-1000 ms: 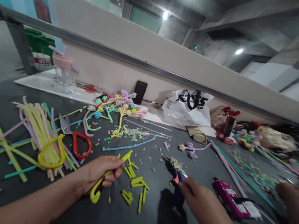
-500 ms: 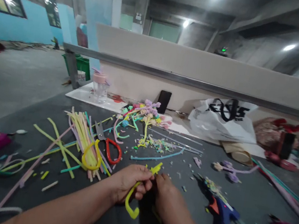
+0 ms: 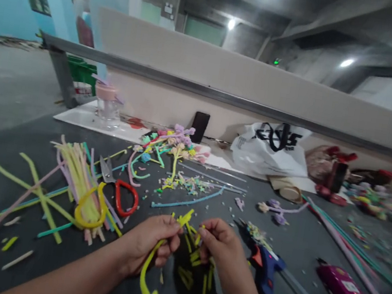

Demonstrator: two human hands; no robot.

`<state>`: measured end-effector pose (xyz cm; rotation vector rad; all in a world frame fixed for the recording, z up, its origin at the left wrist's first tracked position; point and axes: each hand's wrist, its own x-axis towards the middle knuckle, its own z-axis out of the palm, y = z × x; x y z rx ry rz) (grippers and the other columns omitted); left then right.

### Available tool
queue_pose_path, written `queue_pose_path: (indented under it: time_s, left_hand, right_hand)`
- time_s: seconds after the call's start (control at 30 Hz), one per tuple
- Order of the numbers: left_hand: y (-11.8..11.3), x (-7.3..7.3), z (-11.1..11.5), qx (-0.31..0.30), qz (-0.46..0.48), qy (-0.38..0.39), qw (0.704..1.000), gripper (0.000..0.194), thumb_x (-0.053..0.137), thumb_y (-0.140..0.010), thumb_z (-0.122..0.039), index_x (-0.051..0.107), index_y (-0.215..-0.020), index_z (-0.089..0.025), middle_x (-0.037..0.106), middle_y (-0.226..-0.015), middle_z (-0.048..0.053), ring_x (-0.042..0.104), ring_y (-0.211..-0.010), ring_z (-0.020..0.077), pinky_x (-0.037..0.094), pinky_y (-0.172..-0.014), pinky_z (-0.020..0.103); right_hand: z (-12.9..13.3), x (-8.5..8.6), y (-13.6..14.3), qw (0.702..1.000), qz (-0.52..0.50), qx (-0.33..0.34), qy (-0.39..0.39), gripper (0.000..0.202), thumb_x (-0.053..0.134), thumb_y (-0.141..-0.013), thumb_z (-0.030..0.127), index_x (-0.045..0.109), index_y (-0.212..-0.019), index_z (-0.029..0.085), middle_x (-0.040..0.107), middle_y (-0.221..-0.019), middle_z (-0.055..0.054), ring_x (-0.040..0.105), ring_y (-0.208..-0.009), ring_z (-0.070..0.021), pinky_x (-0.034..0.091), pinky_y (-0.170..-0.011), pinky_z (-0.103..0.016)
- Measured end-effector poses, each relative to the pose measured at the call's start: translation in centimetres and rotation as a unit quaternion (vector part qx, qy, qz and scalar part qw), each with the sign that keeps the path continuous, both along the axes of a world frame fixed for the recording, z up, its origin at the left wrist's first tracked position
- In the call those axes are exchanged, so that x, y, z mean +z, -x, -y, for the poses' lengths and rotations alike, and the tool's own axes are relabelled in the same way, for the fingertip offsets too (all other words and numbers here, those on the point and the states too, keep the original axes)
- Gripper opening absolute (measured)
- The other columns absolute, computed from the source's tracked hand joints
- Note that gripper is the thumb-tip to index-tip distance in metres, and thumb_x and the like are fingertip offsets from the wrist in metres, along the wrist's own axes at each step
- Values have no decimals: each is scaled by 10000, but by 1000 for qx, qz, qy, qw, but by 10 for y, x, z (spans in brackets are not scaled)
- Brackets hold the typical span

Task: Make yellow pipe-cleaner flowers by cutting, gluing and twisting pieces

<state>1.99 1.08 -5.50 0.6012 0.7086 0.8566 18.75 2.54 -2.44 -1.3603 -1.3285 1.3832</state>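
Observation:
My left hand (image 3: 151, 246) is closed around a fuzzy yellow pipe cleaner (image 3: 144, 277), whose lower end curls into a hook and whose top carries short yellow bits. Just to the right, my right hand (image 3: 220, 249) pinches a small yellow piece (image 3: 199, 236) between thumb and finger, apart from the stem. Several short yellow pieces (image 3: 205, 288) lie on the dark table beneath and between my hands. Left of them rest scissors (image 3: 125, 199) with one red and one yellow handle loop, partly over a bundle of pastel pipe cleaners (image 3: 77, 168).
A blue glue gun (image 3: 268, 268) lies right of my right hand, near a magenta tool (image 3: 344, 289). Finished pipe-cleaner flowers (image 3: 179, 137), a phone (image 3: 199, 127), a clear cup (image 3: 107, 109) and a white bag (image 3: 268, 153) stand along the back. Loose scraps (image 3: 190, 184) dot the middle.
My view has turned right. My right hand has moved away from the yellow stem and lifted, showing a small yellow piece in its fingers and yellow pieces below. My left hand keeps its hold.

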Motion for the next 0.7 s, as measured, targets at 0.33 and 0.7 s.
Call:
queue_pose_path:
  time_s: [0.33, 0.7]
  left_hand:
    - [-9, 14, 12, -6, -62, -12, 998, 178, 481, -812, -351, 401, -764, -199, 504, -522, -55, 258, -317, 24, 269, -276, 133]
    - [-9, 12, 10, -12, -68, -17, 998, 145, 478, -813, -318, 404, -775, -199, 504, -515, -57, 277, -311, 25, 305, -270, 130]
  right_hand:
    - [7, -10, 8, 984, -160, -71, -17, 165, 687, -663, 277, 569, -693, 166, 519, -566, 56, 438, -528, -82, 329, -540, -199]
    - [7, -15, 11, 989, -115, -88, -16, 195, 697, -637, 307, 574, -626, 156, 466, -506, 63, 390, -507, -87, 292, -521, -205]
